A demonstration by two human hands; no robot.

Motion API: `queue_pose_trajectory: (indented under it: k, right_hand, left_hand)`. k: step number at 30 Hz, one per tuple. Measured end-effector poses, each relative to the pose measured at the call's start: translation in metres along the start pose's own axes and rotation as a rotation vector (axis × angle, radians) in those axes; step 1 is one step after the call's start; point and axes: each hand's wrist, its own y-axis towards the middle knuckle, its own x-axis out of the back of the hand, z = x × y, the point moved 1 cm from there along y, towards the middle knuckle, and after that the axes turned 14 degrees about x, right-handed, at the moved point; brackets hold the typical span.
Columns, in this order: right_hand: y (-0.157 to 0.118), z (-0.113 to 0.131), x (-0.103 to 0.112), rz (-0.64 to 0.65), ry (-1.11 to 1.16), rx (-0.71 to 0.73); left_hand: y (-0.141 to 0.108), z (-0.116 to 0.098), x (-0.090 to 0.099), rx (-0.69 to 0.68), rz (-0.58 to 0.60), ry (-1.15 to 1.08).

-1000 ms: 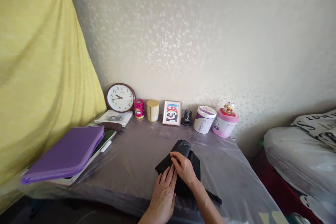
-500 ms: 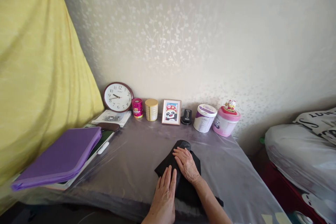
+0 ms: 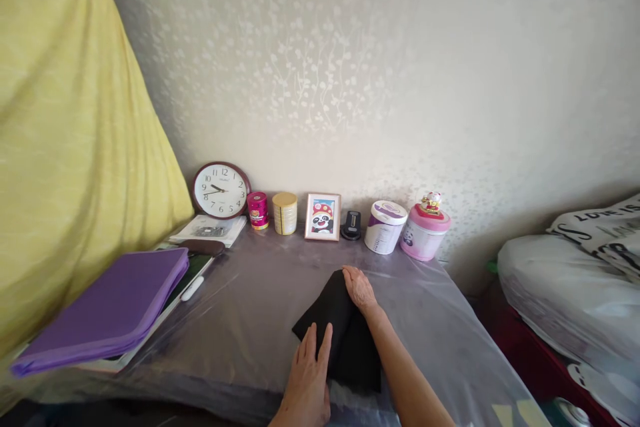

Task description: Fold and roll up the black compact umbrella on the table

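Observation:
A piece of folded black cloth (image 3: 333, 310) lies on the table near its front edge. My left hand (image 3: 306, 370) rests on its near left part, fingers stretched out and slightly apart. At the cloth's far right corner is my right hand (image 3: 359, 288), its fingers close together and curled over the edge. The thumb of that hand is hidden. Beneath the right forearm, part of the cloth spreads toward the table's front edge.
Along the wall stand a clock (image 3: 221, 191), a pink tin (image 3: 258, 211), a yellow-lidded can (image 3: 285, 213), a panda picture frame (image 3: 323, 217), a black device (image 3: 352, 225), a white tub (image 3: 385, 227) and a pink tub (image 3: 425, 232) bearing a cat figurine. A purple folder (image 3: 100, 310) lies left.
My right hand has moved from the cloth's middle to its far right corner. The cloth's far end looks flatter, and its near right part has shifted left. The left hand stays nearly in place.

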Motion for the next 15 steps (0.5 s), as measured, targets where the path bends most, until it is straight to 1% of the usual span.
queue_pose_trajectory:
  k: [3,7,9,11,13,15]
  right_hand:
    - [-0.012,-0.012,0.014,-0.068,-0.046,-0.152]
    - [-0.052,-0.024,0.036,-0.132,-0.08,-0.314]
    - [-0.076,-0.025,0.042,-0.16,-0.018,-0.382]
    - [-0.096,-0.022,0.044,-0.175,0.098,-0.44]
    - [-0.109,-0.016,0.044,-0.176,0.248,-0.506]
    - [-0.117,-0.008,0.043,-0.173,0.373,-0.565]
  left_hand:
    - [-0.002,-0.001,0.0,0.004,-0.002,-0.001]
    - [-0.006,0.0,0.001,-0.025,-0.034,0.003]
    - [-0.007,0.001,0.001,-0.036,-0.063,0.006]
    - [-0.007,0.002,0.0,-0.046,-0.083,0.001]
    - [-0.007,0.003,-0.002,-0.054,-0.097,-0.013]
    - [-0.006,0.003,-0.002,-0.058,-0.106,-0.032]
